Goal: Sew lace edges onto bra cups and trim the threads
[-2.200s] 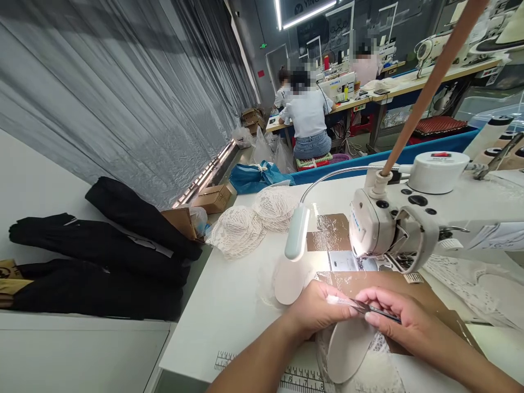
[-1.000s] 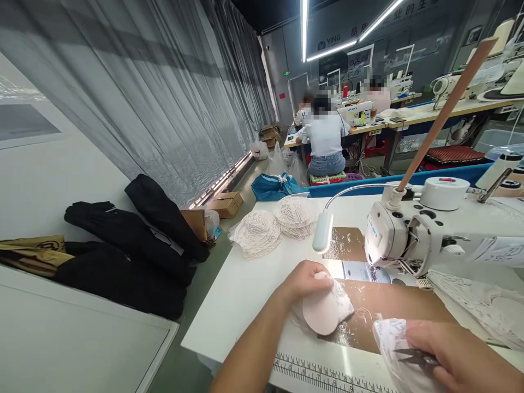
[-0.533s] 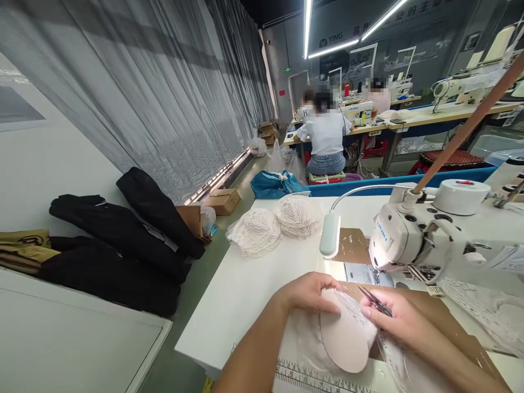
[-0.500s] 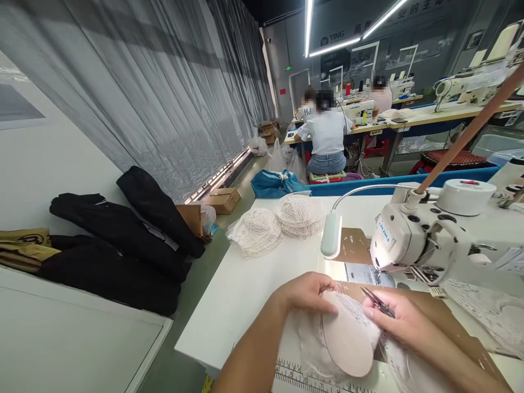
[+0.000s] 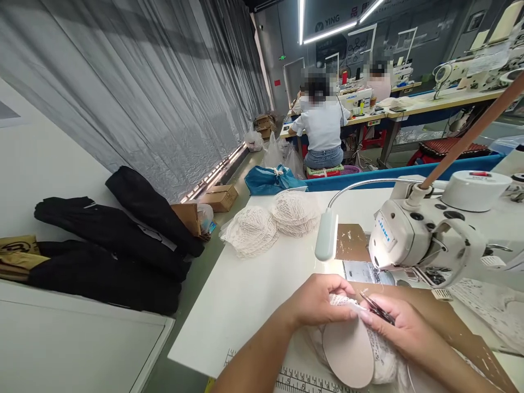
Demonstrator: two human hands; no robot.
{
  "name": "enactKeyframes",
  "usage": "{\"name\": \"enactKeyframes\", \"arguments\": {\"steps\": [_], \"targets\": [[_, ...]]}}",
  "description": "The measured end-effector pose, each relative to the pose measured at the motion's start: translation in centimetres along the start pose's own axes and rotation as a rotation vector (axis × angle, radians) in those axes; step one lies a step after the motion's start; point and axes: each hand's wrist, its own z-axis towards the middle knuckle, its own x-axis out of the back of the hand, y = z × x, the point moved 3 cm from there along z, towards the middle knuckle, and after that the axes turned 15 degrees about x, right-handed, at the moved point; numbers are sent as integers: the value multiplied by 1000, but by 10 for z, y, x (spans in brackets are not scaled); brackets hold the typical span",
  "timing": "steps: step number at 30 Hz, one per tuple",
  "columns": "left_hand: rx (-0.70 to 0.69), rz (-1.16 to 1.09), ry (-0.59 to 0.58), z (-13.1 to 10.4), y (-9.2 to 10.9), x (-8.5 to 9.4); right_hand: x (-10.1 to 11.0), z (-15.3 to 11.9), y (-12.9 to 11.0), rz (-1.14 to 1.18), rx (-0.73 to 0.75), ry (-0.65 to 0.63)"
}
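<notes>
A pale pink, rounded pad edged with white lace point(image 5: 349, 355) hangs between my hands over the front of the sewing table. My left hand point(image 5: 323, 299) pinches its lace top edge between thumb and fingers. With thumb and forefinger my right hand point(image 5: 393, 316) grips the same edge, and small dark thread snips point(image 5: 377, 308) lie across that palm, tips pointing up and left. More lace fabric point(image 5: 387, 360) bunches under my right wrist. Just beyond my hands stands the white sewing machine point(image 5: 401, 234), its metal needle plate point(image 5: 360, 272) lit.
Two stacks of lace pieces point(image 5: 254, 232) sit at the table's far left. A lamp point(image 5: 326, 236) on a bent neck hangs beside the machine head. Printed ruler marks point(image 5: 303, 379) run along the front edge. Co-workers point(image 5: 323, 128) sit at machines farther back.
My left hand has moved right along the lace edge, closer to my right hand. The pad's top is now folded between both hands. The view has shifted slightly.
</notes>
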Motion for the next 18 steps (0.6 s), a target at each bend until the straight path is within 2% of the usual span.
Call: {"name": "enactKeyframes", "arguments": {"steps": [3, 7, 11, 14, 18], "targets": [[34, 0, -2, 1, -2, -2, 2, -2, -2, -41, 19, -20], [156, -9, -30, 3, -8, -5, 3, -1, -6, -20, 26, -20], [140, -32, -69, 4, -8, -6, 4, -4, -11, 22, 38, 158], [109, -50, -83, 3, -5, -5, 8, -10, -8, 141, -54, 236], [140, -128, -74, 2, -3, -2, 17, -17, 3, 150, -133, 141]]}}
